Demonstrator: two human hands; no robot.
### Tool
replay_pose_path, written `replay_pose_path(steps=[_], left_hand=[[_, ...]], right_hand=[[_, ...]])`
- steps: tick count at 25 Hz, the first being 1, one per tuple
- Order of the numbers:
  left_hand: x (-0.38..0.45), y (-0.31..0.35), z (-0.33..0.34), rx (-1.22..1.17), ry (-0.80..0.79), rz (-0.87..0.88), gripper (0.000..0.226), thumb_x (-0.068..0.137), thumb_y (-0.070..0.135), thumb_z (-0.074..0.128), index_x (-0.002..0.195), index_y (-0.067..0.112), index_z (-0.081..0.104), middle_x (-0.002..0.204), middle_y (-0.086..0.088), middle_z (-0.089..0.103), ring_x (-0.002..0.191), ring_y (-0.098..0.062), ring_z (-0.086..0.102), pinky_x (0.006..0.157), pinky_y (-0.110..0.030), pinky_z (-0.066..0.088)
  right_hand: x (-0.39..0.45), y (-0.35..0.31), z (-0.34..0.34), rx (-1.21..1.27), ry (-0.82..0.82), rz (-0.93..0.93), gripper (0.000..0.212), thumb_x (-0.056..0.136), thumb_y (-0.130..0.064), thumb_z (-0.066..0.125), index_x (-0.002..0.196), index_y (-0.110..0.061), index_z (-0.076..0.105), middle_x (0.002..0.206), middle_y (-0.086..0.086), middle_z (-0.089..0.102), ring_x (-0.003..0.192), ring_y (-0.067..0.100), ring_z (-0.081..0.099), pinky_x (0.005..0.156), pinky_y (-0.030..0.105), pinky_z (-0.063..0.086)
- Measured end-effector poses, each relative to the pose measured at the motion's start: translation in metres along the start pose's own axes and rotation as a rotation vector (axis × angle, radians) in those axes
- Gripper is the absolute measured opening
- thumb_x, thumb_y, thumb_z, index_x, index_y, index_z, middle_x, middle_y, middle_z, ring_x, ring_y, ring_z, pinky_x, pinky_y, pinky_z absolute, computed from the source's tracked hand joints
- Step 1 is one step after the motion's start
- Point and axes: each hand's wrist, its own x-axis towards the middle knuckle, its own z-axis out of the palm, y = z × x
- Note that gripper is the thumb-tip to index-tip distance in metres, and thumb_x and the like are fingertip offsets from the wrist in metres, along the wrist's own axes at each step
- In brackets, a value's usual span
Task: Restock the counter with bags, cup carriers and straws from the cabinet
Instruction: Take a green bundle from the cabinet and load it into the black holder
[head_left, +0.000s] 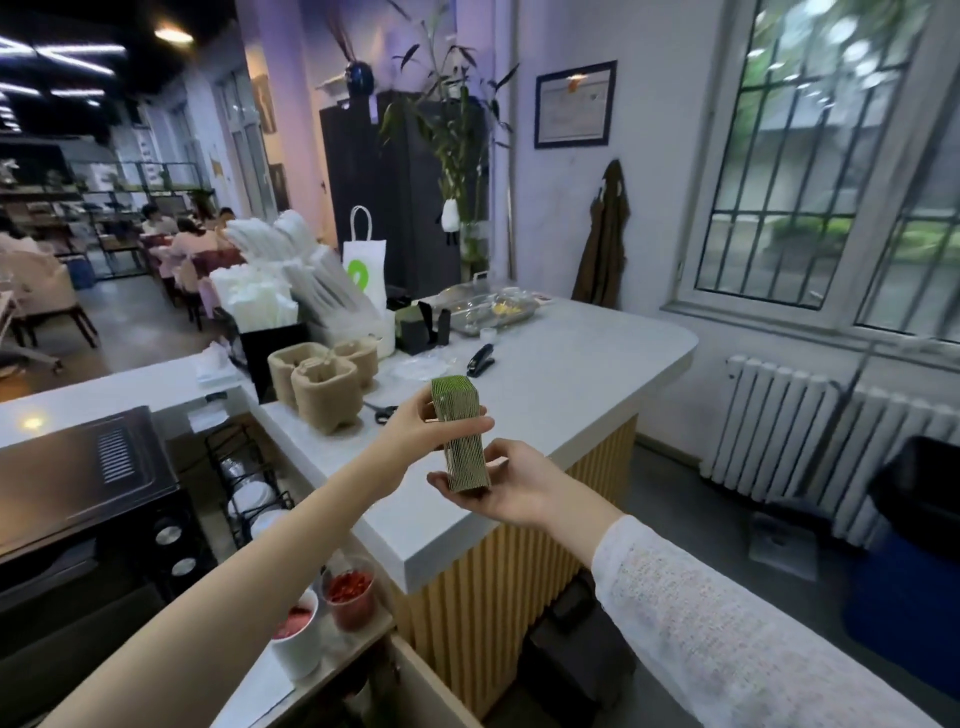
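Currently we're holding green-edged stack (461, 435) upright above near desk (545, 384) edge: left hand (415, 423) pinching its upper part, right hand (511, 486) cupping base, fingers curled under. Looks like folded paper stock, exact kind unclear. Cup carriers (324, 382) already sitting on desk. Next we're likely placing stack on bare surface beside them.
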Motion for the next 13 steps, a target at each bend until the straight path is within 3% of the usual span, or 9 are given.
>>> replay_pose_path(steps=[3,8,13], left_hand=[[0.036,-0.003,0.025,-0.016,-0.036,0.017,0.047,0.072,0.023,0.084,0.112,0.015,0.061,0.108,0.002,0.073,0.102,-0.015,0.069,0.088,-0.032,0.053],[0.117,-0.01,0.061,0.044,-0.069,0.053,0.042,0.069,0.024,0.085,0.106,0.02,0.064,0.104,0.004,0.074,0.1,-0.012,0.068,0.087,-0.027,0.053],[0.201,-0.019,0.085,0.059,-0.106,0.056,0.043,0.068,0.028,0.086,0.104,0.019,0.066,0.103,0.0,0.074,0.1,-0.014,0.069,0.089,-0.03,0.055]], right_hand=[[0.005,-0.033,-0.022,0.03,0.012,-0.04,0.036,0.092,-0.003,0.031,0.119,0.018,0.043,0.118,0.037,0.046,0.097,0.048,0.054,0.096,0.048,0.047],[0.036,-0.099,-0.048,-0.027,0.047,-0.066,0.035,0.096,-0.009,0.026,0.105,0.014,0.051,0.109,0.034,0.05,0.094,0.046,0.054,0.077,0.048,0.056],[0.069,-0.169,-0.069,-0.028,0.102,-0.065,0.033,0.099,-0.011,0.025,0.103,0.009,0.051,0.104,0.029,0.05,0.1,0.043,0.051,0.089,0.045,0.047]])
